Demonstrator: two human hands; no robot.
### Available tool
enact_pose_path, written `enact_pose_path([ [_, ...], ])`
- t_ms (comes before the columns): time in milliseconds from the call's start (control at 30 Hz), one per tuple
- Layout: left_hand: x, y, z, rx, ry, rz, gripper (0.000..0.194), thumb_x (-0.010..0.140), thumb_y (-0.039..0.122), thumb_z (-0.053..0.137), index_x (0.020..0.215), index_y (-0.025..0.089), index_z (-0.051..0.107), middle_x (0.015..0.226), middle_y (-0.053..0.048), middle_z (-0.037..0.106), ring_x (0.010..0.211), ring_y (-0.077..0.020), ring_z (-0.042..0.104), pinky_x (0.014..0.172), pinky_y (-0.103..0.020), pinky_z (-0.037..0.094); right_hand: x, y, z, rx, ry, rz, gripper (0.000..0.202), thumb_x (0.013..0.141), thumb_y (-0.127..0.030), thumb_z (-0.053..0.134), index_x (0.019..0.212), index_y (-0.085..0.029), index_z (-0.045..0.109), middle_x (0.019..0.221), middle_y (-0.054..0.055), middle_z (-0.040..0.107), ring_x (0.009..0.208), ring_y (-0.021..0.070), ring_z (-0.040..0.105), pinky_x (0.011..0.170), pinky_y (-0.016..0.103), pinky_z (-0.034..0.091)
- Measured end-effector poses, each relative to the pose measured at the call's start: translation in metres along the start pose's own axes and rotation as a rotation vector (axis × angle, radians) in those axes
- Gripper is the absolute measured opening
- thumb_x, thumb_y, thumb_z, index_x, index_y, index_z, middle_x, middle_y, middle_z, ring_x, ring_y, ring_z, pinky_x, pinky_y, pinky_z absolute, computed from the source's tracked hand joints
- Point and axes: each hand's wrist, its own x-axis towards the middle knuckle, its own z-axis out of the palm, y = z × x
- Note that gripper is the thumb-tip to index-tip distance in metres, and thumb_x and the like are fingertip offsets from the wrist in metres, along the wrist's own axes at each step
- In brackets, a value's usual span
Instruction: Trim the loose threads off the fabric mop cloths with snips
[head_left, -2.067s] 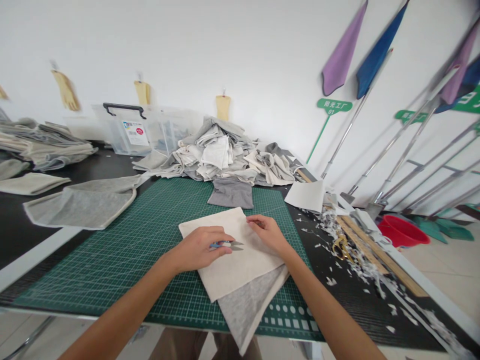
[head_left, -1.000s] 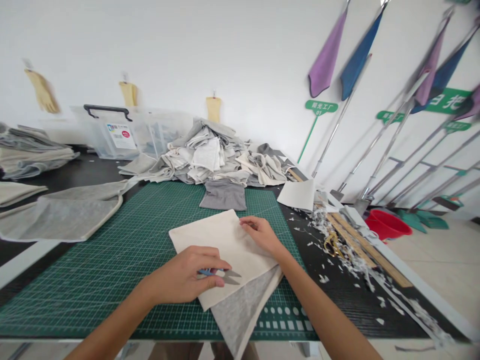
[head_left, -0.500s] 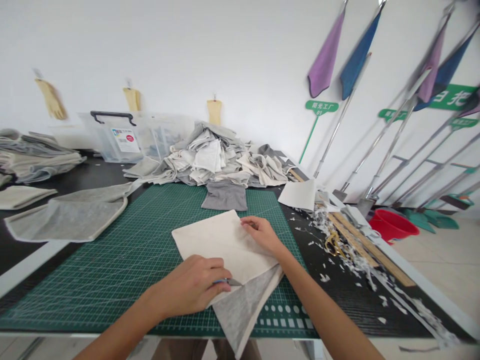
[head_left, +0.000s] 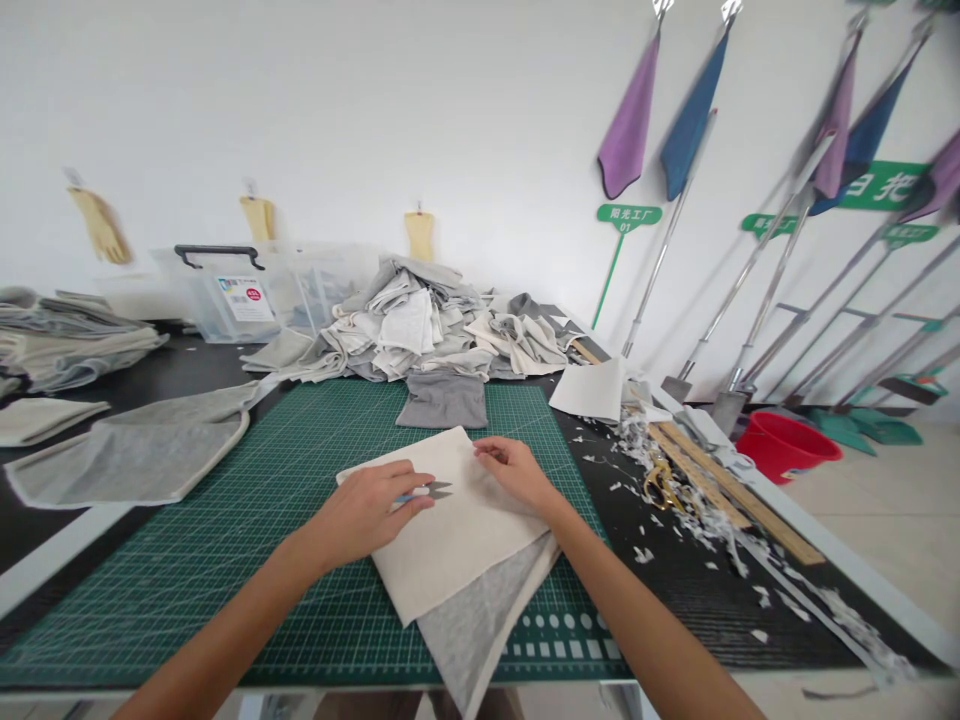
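A cream fabric piece (head_left: 457, 540) lies slanted on the green cutting mat (head_left: 292, 440), with a grey layer (head_left: 487, 610) showing beneath it and drooping past the table's front edge. My left hand (head_left: 367, 510) is closed round small thread snips (head_left: 433, 490) with a blue and white grip, their blades apart and pointing right over the cream fabric. At the cloth's far right edge, my right hand (head_left: 517, 470) pinches the fabric between thumb and fingers. A folded grey cloth (head_left: 442, 402) rests just beyond.
A heap of grey and cream cloths (head_left: 420, 320) is piled at the back beside a clear plastic box (head_left: 225, 305). Gold-handled scissors (head_left: 660, 487), wooden rulers (head_left: 739, 495) and scraps lie at right. A sheer cloth (head_left: 142, 450) lies left; a red bucket (head_left: 787, 447) stands on the floor.
My left hand with the snips has moved up and left, from the fabric's near edge to over its upper part. My right hand keeps its pinch near the same corner.
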Motion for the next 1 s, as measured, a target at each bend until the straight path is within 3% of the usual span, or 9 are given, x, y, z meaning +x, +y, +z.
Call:
enact_pose_path([
  [200,0.010,-0.038,0.002,0.090,0.021,-0.095,0.029,0.093,0.037,0.047,0.101,0.020,0.069,0.095,-0.006,0.069,0.088,-0.0206,0.064,0.078,-0.029,0.046,0.000,-0.004,-0.001,-0.003,0.007,0.010,0.027,0.082,-0.030,0.058,0.101,-0.016,0.070,0.098,0.009,0.072,0.083,0.0198,0.065,0.076,0.034,0.052],
  [333,0.012,-0.046,-0.002,0.062,0.090,-0.150,0.032,0.092,0.040,0.047,0.105,0.021,0.069,0.094,-0.006,0.069,0.084,-0.0194,0.064,0.077,-0.028,0.046,0.000,-0.003,0.000,0.002,0.003,0.004,0.027,0.082,-0.030,0.058,0.102,-0.016,0.070,0.099,0.009,0.072,0.085,0.0203,0.065,0.077,0.034,0.052],
  [467,0.012,-0.034,0.001,-0.022,0.057,-0.108,0.030,0.092,0.039,0.049,0.101,0.020,0.070,0.093,-0.007,0.070,0.086,-0.0200,0.064,0.079,-0.028,0.046,0.000,0.001,0.001,0.011,0.002,0.003,0.027,0.081,-0.030,0.058,0.103,-0.017,0.070,0.098,0.008,0.072,0.085,0.0201,0.065,0.078,0.034,0.052],
  [633,0.023,0.005,0.006,-0.237,0.073,-0.016,0.027,0.092,0.036,0.050,0.103,0.020,0.069,0.089,-0.006,0.069,0.078,-0.0161,0.062,0.070,-0.024,0.045,0.001,0.001,0.001,0.026,-0.002,0.004,0.027,0.081,-0.028,0.057,0.102,-0.017,0.069,0.095,0.008,0.072,0.083,0.0195,0.066,0.078,0.034,0.052],
  [767,0.024,0.028,0.002,-0.223,-0.045,0.079,0.023,0.090,0.033,0.054,0.102,0.020,0.069,0.085,-0.004,0.067,0.078,-0.0162,0.061,0.073,-0.025,0.044,0.001,-0.002,-0.001,0.026,0.001,0.002,0.027,0.081,-0.027,0.057,0.102,-0.016,0.069,0.094,0.008,0.072,0.082,0.0193,0.066,0.077,0.033,0.052],
  [867,0.010,0.028,-0.004,-0.206,-0.049,0.090,0.022,0.092,0.031,0.051,0.098,0.020,0.069,0.086,-0.004,0.068,0.080,-0.0166,0.062,0.074,-0.026,0.044,0.000,-0.003,-0.001,0.025,0.010,0.003,0.026,0.081,-0.029,0.058,0.101,-0.016,0.069,0.093,0.008,0.073,0.083,0.0197,0.066,0.077,0.034,0.052],
  [1000,-0.018,0.003,-0.012,-0.216,0.096,-0.061,0.028,0.093,0.038,0.049,0.109,0.022,0.065,0.097,-0.006,0.067,0.084,-0.0162,0.062,0.069,-0.023,0.048,-0.002,-0.010,-0.001,0.015,0.019,0.000,0.028,0.082,-0.032,0.058,0.102,-0.017,0.069,0.095,0.008,0.072,0.083,0.0201,0.066,0.076,0.034,0.052],
])
